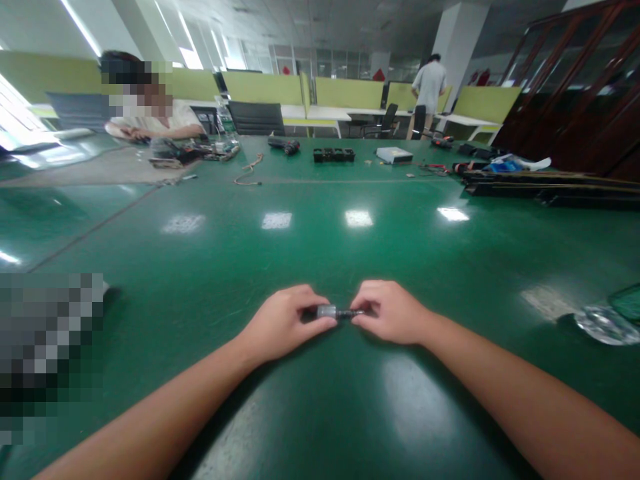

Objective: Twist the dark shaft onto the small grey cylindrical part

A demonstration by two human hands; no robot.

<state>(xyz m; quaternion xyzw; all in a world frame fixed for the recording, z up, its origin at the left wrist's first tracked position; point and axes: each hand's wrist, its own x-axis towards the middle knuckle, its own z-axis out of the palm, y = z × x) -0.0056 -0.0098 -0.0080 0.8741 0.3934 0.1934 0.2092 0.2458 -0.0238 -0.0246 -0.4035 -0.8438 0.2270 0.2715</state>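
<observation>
A small grey-and-black cylindrical piece [327, 311] lies level between my two hands, low over the green table [320, 240]. Its wider, pale grey part is pinched between the thumb and fingers of my left hand [287, 320]. From there a thinner, dark stem runs to the right. My right hand [390, 312] closes its thumb and fingertips round the far end of that stem. Fingers cover both ends of the piece, so its exact kind does not show.
A blurred-out dark object [45, 333] is at the left edge, a clear glass-like item [607, 325] at the right. Farther back are a black block [334, 155], a silver drive-like box [395, 155], a power drill [284, 144] and black strips [550, 187]. A person [155, 113] sits across the table.
</observation>
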